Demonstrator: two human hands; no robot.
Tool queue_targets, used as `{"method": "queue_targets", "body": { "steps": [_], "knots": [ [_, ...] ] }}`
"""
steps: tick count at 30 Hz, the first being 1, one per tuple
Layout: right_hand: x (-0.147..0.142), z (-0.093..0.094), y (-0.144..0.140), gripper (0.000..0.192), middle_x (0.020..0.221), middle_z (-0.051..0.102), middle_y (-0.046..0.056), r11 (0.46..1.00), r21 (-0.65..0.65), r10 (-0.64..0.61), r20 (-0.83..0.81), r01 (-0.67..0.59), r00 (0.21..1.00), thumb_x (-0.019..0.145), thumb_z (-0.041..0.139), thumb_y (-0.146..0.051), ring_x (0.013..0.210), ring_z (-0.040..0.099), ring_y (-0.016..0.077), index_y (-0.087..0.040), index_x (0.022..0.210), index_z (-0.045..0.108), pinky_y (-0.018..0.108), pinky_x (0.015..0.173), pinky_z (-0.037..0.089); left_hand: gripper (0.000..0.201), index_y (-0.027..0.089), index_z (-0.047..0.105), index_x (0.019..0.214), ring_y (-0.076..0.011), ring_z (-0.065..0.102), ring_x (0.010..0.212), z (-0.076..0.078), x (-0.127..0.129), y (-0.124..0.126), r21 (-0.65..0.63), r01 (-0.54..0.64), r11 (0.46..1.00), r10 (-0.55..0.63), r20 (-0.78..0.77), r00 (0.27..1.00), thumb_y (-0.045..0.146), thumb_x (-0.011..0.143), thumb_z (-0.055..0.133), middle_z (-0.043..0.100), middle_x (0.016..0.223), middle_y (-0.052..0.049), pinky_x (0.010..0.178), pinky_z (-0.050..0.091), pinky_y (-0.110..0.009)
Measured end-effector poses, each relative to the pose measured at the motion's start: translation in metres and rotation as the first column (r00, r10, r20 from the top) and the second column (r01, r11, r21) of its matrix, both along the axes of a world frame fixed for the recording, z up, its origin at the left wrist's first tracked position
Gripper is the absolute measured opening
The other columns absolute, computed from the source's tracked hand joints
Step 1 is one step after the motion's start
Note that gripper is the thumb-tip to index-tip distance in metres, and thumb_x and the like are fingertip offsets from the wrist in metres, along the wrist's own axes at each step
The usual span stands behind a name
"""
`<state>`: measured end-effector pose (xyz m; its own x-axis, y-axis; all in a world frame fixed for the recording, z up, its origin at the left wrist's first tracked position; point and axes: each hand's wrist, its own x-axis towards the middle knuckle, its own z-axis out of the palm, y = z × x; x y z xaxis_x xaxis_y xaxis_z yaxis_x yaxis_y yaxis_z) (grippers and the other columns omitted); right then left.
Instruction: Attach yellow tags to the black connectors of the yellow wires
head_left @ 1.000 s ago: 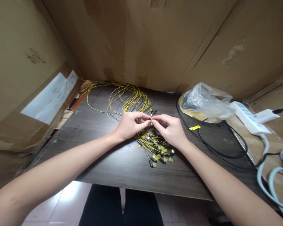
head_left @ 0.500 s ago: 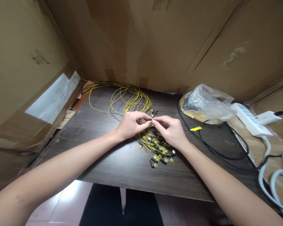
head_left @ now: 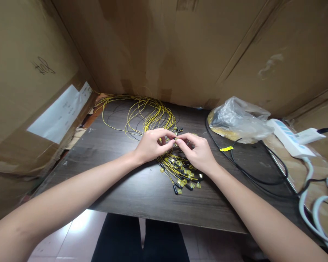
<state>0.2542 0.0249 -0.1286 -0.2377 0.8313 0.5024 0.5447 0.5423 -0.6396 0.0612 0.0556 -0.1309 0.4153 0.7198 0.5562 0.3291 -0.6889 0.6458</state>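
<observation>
Both hands meet above the dark worktop (head_left: pixel 131 189), the left hand (head_left: pixel 151 146) and right hand (head_left: pixel 197 152) pinching 1 small connector (head_left: pixel 176 139) between their fingers; the fingers cover most of it. It sits over the bundle of yellow wires (head_left: pixel 153 116), whose capped ends (head_left: pixel 183 179) lie partly under the right hand.
</observation>
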Motion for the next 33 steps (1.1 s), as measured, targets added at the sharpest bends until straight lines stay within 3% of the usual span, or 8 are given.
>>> {"method": "queue_targets", "body": {
  "steps": [12,18,28,33],
  "knots": [
    [-0.0001,-0.0018,0.0003,0.03,0.074,0.057,0.003,0.996,0.011,0.091,0.088,-0.092,0.992,0.105,0.04,-0.025,0.069,0.054,0.0179,-0.021,0.077,0.051,0.032,0.068,0.042,0.008,0.014,0.072,0.091,-0.0063,0.057,0.053,0.0023,0.0035,-0.0062,-0.059,0.039,0.998,-0.038,0.005,0.999,0.019,0.086,0.069,0.073,0.079,-0.001,0.055,0.047,-0.018],
    [0.0007,0.0015,-0.0012,0.013,0.085,0.061,0.005,0.997,-0.003,0.076,0.051,-0.076,0.996,0.1,0.049,-0.024,0.077,0.056,0.0193,-0.02,0.091,0.057,0.032,0.071,0.042,0.01,0.014,0.07,0.09,-0.0052,0.055,0.05,0.0,0.0023,-0.0037,-0.191,0.039,0.981,-0.03,0.051,0.998,0.019,0.082,0.069,0.071,0.076,0.0,0.052,0.045,-0.016],
    [0.0005,-0.0014,0.0016,0.022,0.075,0.058,0.003,0.995,-0.018,0.098,0.08,-0.097,0.992,0.1,0.042,-0.023,0.073,0.053,0.0199,-0.021,0.079,0.05,0.033,0.069,0.04,0.011,0.014,0.069,0.092,-0.0053,0.055,0.052,-0.0003,0.0022,-0.0034,-0.122,0.085,0.989,-0.083,0.023,0.996,0.022,0.086,0.068,0.071,0.079,-0.001,0.052,0.045,-0.017],
    [0.0002,0.0013,-0.0006,0.014,0.083,0.059,0.004,0.997,-0.012,0.078,0.055,-0.078,0.995,0.099,0.048,-0.024,0.079,0.054,0.0206,-0.021,0.087,0.053,0.034,0.072,0.041,0.01,0.014,0.07,0.092,-0.0051,0.054,0.05,0.0005,0.002,-0.0016,-0.176,0.073,0.982,-0.067,0.042,0.997,0.021,0.085,0.069,0.071,0.076,0.0,0.05,0.043,-0.016]
  ]
}}
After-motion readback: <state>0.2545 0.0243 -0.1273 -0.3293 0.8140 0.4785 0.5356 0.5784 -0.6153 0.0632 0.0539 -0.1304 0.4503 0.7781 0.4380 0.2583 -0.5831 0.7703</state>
